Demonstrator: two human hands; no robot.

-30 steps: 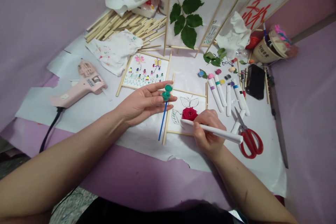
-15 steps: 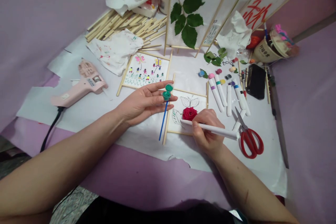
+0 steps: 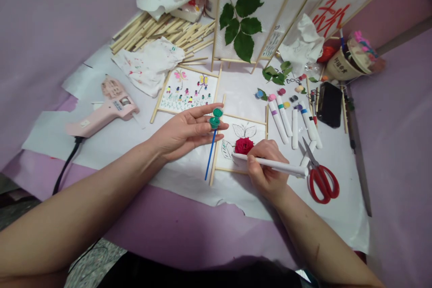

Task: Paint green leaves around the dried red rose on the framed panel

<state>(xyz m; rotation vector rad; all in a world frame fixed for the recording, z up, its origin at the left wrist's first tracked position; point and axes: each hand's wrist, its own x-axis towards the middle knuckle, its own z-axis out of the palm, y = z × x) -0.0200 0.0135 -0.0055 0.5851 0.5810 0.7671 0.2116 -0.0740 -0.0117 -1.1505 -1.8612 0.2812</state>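
My left hand [image 3: 189, 131] pinches a small open pot of green paint [image 3: 214, 122], its lid flipped up. A thin blue stick [image 3: 210, 155], like a brush handle, slants down from below the pot. My right hand [image 3: 268, 167] grips a white marker [image 3: 281, 166], its tip end at the framed paper [image 3: 224, 164]. On that paper lies a red rose [image 3: 243, 145], partly behind my right fingers. Leaf outlines [image 3: 243, 130] are drawn around the rose, and the left leaf [image 3: 227, 148] bears some green marks.
Red scissors [image 3: 323, 183] lie right of my right hand, near several white markers [image 3: 278, 119] and paint pots [image 3: 259, 93]. A pink glue gun [image 3: 104, 110] lies left. Behind stand a framed leaf panel [image 3: 241, 27], wooden sticks [image 3: 145, 31], a phone [image 3: 330, 104] and a paper cup [image 3: 344, 65].
Almost nothing differs. Both hands keep their holds, and the marker stays at the paper beside the rose.
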